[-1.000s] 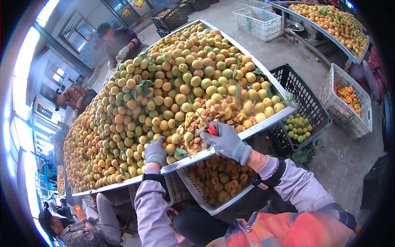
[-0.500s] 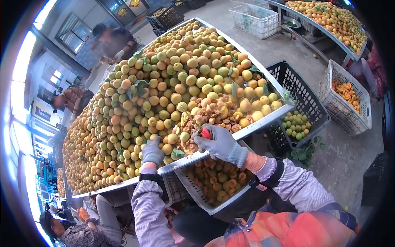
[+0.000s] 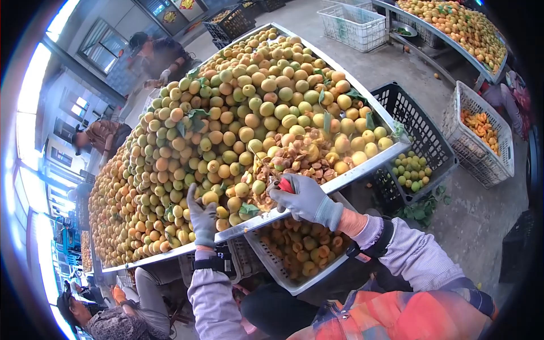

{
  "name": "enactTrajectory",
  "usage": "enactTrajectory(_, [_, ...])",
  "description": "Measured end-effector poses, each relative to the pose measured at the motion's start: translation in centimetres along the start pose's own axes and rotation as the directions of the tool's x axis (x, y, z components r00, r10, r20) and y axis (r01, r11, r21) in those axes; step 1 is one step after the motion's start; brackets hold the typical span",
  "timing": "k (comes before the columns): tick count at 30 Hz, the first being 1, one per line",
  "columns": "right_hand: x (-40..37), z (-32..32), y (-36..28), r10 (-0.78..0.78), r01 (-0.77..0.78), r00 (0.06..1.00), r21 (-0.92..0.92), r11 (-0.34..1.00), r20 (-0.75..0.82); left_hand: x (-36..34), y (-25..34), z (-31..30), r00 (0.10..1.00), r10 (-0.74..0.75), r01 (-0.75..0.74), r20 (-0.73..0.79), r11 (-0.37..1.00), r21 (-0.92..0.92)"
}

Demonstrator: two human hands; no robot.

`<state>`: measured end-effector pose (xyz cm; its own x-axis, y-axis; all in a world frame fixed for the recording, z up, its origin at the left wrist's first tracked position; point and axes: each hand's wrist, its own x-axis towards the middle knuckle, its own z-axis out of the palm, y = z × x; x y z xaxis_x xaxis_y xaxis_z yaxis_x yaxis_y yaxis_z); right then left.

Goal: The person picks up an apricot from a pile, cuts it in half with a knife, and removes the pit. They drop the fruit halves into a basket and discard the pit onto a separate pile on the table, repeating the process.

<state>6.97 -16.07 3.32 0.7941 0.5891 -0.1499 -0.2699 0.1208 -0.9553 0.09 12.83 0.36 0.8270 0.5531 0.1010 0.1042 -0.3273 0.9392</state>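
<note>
My left hand [image 3: 203, 220], in a grey glove, is at the near edge of a large heap of apricots [image 3: 187, 141]. Its fingers are apart and no fruit shows in them. A yellow apricot [image 3: 210, 198] lies just beyond the fingertips. In my right hand [image 3: 309, 199], also gloved, is a small tool with a red handle [image 3: 287, 185]; the fingers hide most of it. This hand is over the metal rim of the table [image 3: 362, 169], beside a pile of brown pits and scraps [image 3: 300, 156]. A green leaf [image 3: 249, 209] lies between my hands.
Below the rim stands a crate of halved apricots [image 3: 272, 266]. To the right are a black crate [image 3: 416, 122] with green fruit and a white crate [image 3: 466, 156] with orange pieces. Other people sit around the table, one [image 3: 122, 317] at the lower left.
My left hand has drawn back slightly from the fruit, and its fingers have spread. My right hand stays almost in place with the red-handled tool. The view has shifted a little.
</note>
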Motion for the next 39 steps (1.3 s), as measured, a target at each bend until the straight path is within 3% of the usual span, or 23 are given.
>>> enactTrajectory(1, [-0.1, 0.1, 0.0, 0.022, -0.022, 0.999, -0.01, 1.0, 0.033, -0.1, 0.3, 0.0, 0.995, 0.094, -0.096, -0.024, 0.975, -0.199])
enactTrajectory(4, [-0.3, 0.5, -0.1, 0.076, -0.07, 0.993, -0.065, 0.995, 0.089, -1.3, 1.6, -1.6, 0.995, 0.002, 0.068, 0.104, 0.748, -0.661])
enactTrajectory(6, [-0.4, 0.8, -0.1, 0.106, -0.094, 0.989, -0.113, 0.989, 0.105, -2.0, 2.0, -1.2, 0.972, 0.049, 0.165, 0.229, 0.55, -0.819])
enactTrajectory(8, [-0.6, 0.9, 0.1, 0.114, -0.107, 0.98, -0.047, 0.993, 0.166, -2.6, 2.7, -0.1, 0.973, 0.039, 0.179, 0.226, 0.488, -0.854])
enactTrajectory(10, [-0.6, 1.0, 0.5, 0.13, -0.129, 0.978, -0.014, 0.992, 0.165, -2.3, 1.8, 0.4, 0.973, -0.093, 0.227, 0.21, 0.253, -0.94])
enactTrajectory(18, [-0.5, 0.6, -0.5, 0.137, -0.139, 0.982, 0.003, 0.99, 0.127, -0.9, 1.7, 2.4, 0.963, -0.035, 0.268, 0.266, 0.115, -0.957])
enactTrajectory(20, [-0.5, 0.5, -0.7, 0.138, -0.139, 0.983, 0.006, 0.99, 0.122, -0.3, 0.7, 2.1, 0.96, -0.081, 0.278, 0.269, 0.13, -0.952])
enactTrajectory(22, [-0.5, 0.5, -0.6, 0.138, -0.14, 0.983, 0.005, 0.99, 0.118, 0.6, -0.7, 1.8, 0.961, -0.171, 0.277, 0.218, 0.537, -0.797])
enactTrajectory(24, [-0.3, 0.3, -0.1, 0.116, -0.116, 0.985, -0.008, 0.993, 0.126, 1.1, -0.1, 0.8, 0.949, -0.083, 0.288, 0.303, 0.617, -0.732])
enactTrajectory(25, [-0.2, 0.3, 0.1, 0.118, -0.118, 0.985, -0.005, 0.993, 0.123, 1.6, -0.3, -0.1, 0.99, -0.021, 0.07, 0.14, 0.933, -0.354])
enactTrajectory(26, [-0.2, 0.1, 0.2, 0.111, -0.111, 0.986, -0.009, 0.994, 0.122, 1.8, -0.5, -0.5, 0.993, 0.118, -0.121, 0.028, 0.981, 0.149])
enactTrajectory(27, [-0.1, 0.1, 0.3, 0.104, -0.104, 0.987, -0.012, 0.995, 0.123, 0.9, 2.0, -0.4, 1.0, 0.023, -0.021, -0.02, 0.994, 0.107])
enactTrajectory(28, [-0.1, 0.0, 0.3, 0.105, -0.105, 0.987, -0.008, 0.994, 0.122, 1.1, 2.0, -2.0, 0.947, 0.32, -0.257, 0.022, 0.717, 0.647])
enactTrajectory(29, [-0.1, 0.1, 0.2, 0.101, -0.101, 0.988, -0.008, 0.995, 0.119, 1.1, 2.6, -2.6, 0.996, 0.085, -0.067, -0.041, 0.942, 0.328])
enactTrajectory(30, [-0.1, 0.2, 0.2, 0.097, -0.096, 0.988, -0.009, 0.995, 0.119, 0.7, 3.6, -3.0, 0.987, -0.162, 0.162, -0.015, 0.986, -0.041])
enactTrajectory(31, [-0.1, 0.3, 0.2, 0.1, -0.1, 0.988, -0.008, 0.995, 0.121, 0.3, 4.7, -3.1, 0.971, -0.238, 0.238, 0.035, 0.93, -0.278])
enactTrajectory(32, [-0.2, 0.4, 0.3, 0.113, -0.117, 0.984, 0.019, 0.993, 0.137, 0.1, 3.6, -3.8, 0.98, -0.144, 0.197, 0.138, 0.792, -0.578])
enactTrajectory(34, [-0.2, 0.6, 0.5, 0.125, -0.134, 0.98, 0.048, 0.99, 0.152, 0.8, 2.5, -4.4, 0.982, -0.047, 0.062, 0.184, 0.995, -0.075])
enactTrajectory(35, [-0.2, 0.6, 0.7, 0.129, -0.134, 0.979, 0.022, 0.991, 0.161, 0.8, 2.2, -4.5, 0.988, 0.044, -0.108, 0.149, 0.885, 0.452])
enactTrajectory(36, [-0.2, 0.6, 0.7, 0.132, -0.134, 0.977, -0.003, 0.991, 0.17, 0.8, 2.0, -4.6, 0.976, 0.14, -0.215, 0.167, 0.492, 0.844])
enactTrajectory(37, [-0.1, 0.7, 0.7, 0.132, -0.134, 0.977, 0.0, 0.991, 0.17, 1.6, -0.5, -5.8, 0.872, 0.448, -0.362, 0.195, 0.325, 0.874])
enactTrajectory(38, [-0.1, 0.7, 0.7, 0.126, -0.13, 0.978, 0.015, 0.991, 0.167, 1.7, 0.7, -6.0, 0.975, 0.22, -0.17, 0.011, 0.721, 0.672])
enactTrajectory(39, [-0.1, 0.6, 0.8, 0.124, -0.13, 0.979, 0.027, 0.991, 0.162, 1.7, 0.6, -5.9, 0.989, 0.032, 0.016, -0.144, 0.947, 0.32])
